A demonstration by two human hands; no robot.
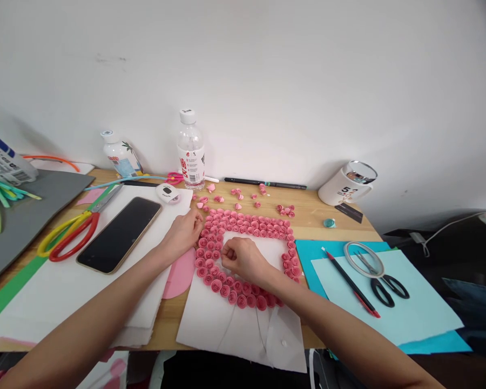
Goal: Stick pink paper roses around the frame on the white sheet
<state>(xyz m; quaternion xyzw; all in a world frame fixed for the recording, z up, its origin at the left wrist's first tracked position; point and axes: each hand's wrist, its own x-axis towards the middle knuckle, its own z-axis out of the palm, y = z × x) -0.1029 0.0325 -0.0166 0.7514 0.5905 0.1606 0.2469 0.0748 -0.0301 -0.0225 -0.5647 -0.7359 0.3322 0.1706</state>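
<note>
A ring of several small pink paper roses (pixel 247 222) is laid out on a white sheet (pixel 238 324) in the middle of the wooden table (pixel 316 213). My left hand (pixel 184 232) rests at the ring's left edge, fingers curled and touching the roses there. My right hand (pixel 245 259) sits inside the ring near its lower left, fingers pinched together; what they hold is hidden. Loose pink roses (pixel 285 209) lie scattered behind the ring.
A black phone (pixel 119 235), red-and-yellow scissors (pixel 71 235), and white paper sit at left. Two bottles (pixel 190 150) stand by the wall. A white mug (pixel 346 186), black scissors (pixel 383 281), a pen (pixel 350 281) and blue paper (pixel 389 302) lie at right.
</note>
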